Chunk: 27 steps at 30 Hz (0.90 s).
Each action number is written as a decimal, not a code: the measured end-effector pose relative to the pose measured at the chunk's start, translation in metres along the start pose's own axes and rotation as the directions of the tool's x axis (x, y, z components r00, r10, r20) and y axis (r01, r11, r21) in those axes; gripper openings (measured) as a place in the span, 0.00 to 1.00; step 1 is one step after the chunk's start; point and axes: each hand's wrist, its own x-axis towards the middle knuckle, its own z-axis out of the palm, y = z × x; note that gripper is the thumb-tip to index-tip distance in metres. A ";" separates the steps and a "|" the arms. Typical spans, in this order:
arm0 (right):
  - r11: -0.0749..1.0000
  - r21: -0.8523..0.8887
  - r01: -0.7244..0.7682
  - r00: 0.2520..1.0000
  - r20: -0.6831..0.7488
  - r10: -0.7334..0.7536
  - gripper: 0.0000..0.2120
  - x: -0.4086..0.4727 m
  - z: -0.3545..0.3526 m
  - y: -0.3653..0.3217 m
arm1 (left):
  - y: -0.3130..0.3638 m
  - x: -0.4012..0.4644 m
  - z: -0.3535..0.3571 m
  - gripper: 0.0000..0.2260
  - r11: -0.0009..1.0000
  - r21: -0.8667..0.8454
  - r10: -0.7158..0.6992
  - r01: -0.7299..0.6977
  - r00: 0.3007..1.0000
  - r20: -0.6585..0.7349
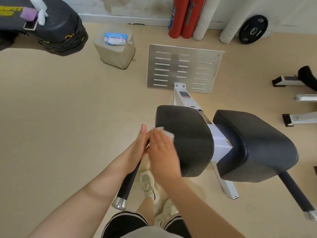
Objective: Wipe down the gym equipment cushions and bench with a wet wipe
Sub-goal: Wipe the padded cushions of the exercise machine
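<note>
Step in hand: wiping the left cushion (187,140) of the two-pad machine, at its left end face.
Right hand (163,148): flat, fingers extended, pressing the wet wipe (165,132) against the cushion's left edge; only a white corner of the wipe shows past the fingertips.
Left hand (139,145): open-palmed, fingers straight, just beside the right hand and over the near handle bar (128,182); cannot tell whether it grips the bar or only rests on it.
Done so far (judgement): uncertain. No wet sheen or streaks are readable on either pad, so coverage of the left cushion's top cannot be confirmed.
Left to do (judgement): the right cushion (253,146), apart from both hands and looking untouched; likely the rest of the left cushion; the bench, which I cannot identify with certainty in this view.
Supplies: wipe packet (115,38) on a grey block (116,54) near the wall, well apart from the hands.
Overall progress: early.
</note>
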 end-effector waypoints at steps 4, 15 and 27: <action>0.996 0.082 0.016 1.000 -0.014 -0.015 0.26 -0.006 0.013 0.006 | -0.001 0.001 0.000 0.33 0.992 -0.124 -0.043 0.040 0.999 -0.024; 0.975 0.075 -0.210 0.974 -0.069 0.215 0.25 -0.043 -0.001 0.109 | -0.032 -0.013 0.039 0.28 0.983 -0.131 0.095 -0.125 0.971 -0.219; 0.952 -0.021 0.307 0.945 -0.108 -0.307 0.23 -0.025 0.037 0.067 | -0.050 -0.024 0.045 0.34 0.910 -0.359 0.104 -0.208 0.952 -0.289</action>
